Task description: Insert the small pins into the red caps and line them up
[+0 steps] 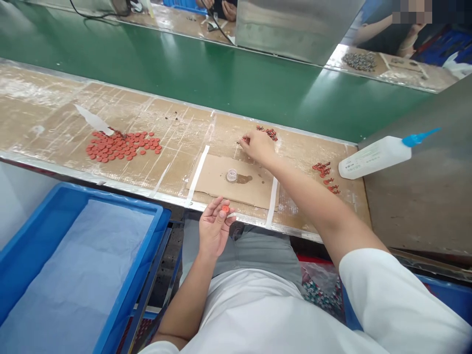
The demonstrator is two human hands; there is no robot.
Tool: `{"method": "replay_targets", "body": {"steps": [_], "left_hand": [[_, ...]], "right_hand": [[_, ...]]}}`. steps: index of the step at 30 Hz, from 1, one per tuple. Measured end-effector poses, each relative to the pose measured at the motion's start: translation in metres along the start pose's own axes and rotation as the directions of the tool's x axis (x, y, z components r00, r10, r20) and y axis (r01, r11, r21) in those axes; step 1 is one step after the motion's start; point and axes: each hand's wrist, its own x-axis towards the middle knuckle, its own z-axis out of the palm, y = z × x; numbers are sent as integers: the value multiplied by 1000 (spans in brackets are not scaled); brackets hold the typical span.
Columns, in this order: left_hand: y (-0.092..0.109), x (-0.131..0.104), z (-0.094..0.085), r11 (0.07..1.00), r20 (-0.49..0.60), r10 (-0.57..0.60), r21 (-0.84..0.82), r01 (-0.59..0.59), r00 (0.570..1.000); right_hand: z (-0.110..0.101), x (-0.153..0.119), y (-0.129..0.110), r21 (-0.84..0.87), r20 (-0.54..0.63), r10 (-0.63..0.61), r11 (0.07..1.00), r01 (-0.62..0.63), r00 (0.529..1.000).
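Observation:
Between the thumb and fingers of my left hand [216, 228] is a small round orange-red disc [225, 209], held just in front of the table edge. My right hand [260, 146] reaches over the table with its fingertips pinched around a small red and dark piece [245, 140]. Right behind that hand lies a small pile of similar red and dark pieces [272, 133]. A little clear cup [231, 175] stands on a cardboard sheet [212, 174] between my hands, beside a wet brown stain. To the left, many orange-red discs [118, 147] are heaped on the table.
A white squeeze bottle [376, 157] with a blue nozzle leans at the right, near several red pieces [324, 171]. A green belt [177, 64] runs behind the table. A blue tray [51, 196] with a pale liner sits lower left. Other people's hands [229, 10] show across the belt.

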Motion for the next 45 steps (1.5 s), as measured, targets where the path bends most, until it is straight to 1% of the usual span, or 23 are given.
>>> {"method": "replay_targets", "body": {"steps": [3,6,9,12,14,17,20,23,24,25,27,29,31,32,34,35,37,39,42,45], "left_hand": [[3,-3,-5,1000,-11,11,12,-11,1000],[5,-5,-12,1000,-22,18,25,-18,1000],[7,-6,-17,999,-32,23,26,-22,999],[8,-5,-20,999,-38,25,25,-24,999],[8,-4,-19,1000,-40,18,25,-17,999],[7,-5,-18,1000,-40,-8,20,9,999],[8,-6,-17,1000,-36,-24,3,25,999],[8,-8,-17,1000,-36,-24,-17,23,999],[8,-8,-18,999,-37,-23,-24,22,999],[8,-8,-18,999,-38,-22,-29,21,999],[9,-8,-18,999,-43,-16,-38,14,999],[10,-6,-18,999,-47,-5,-42,3,999],[12,-3,-18,999,-48,6,-47,-8,999],[12,-1,-18,999,-47,9,-49,-12,999],[13,3,-17,998,-46,18,-54,-21,999],[13,6,-17,998,-46,23,-55,-26,999],[13,12,-15,998,-47,33,-56,-36,998],[14,21,-13,997,-31,43,-55,-45,999],[17,38,-9,996,12,81,-45,-81,997],[21,54,-4,989,16,149,-21,-149,989]], "right_hand": [[10,23,-10,-95,69,55,994,-48,996],[14,37,-14,-144,111,90,987,-73,990],[11,42,-17,-139,176,60,990,-35,983],[7,38,-19,-85,206,-2,996,20,979],[5,34,-19,-48,219,-20,998,31,975],[4,29,-18,25,273,-48,999,43,961],[5,26,-15,151,315,-78,988,31,946],[4,19,-11,321,283,-89,947,-7,955],[3,15,-10,409,268,-75,912,-43,960],[2,10,-8,510,255,-51,855,-90,966],[1,-3,-4,707,228,24,683,-182,973],[0,-19,0,843,192,111,491,-222,975],[0,-36,5,915,172,189,334,-228,967],[0,-45,7,934,173,222,272,-232,959],[2,-60,9,954,183,266,185,-236,946],[4,-66,9,959,183,275,163,-234,944],[6,-77,7,963,166,276,160,-216,947],[10,-85,2,960,128,261,208,-185,957],[16,-91,-7,931,24,232,349,-106,972],[22,-94,-14,883,-98,180,470,2,979]]}}
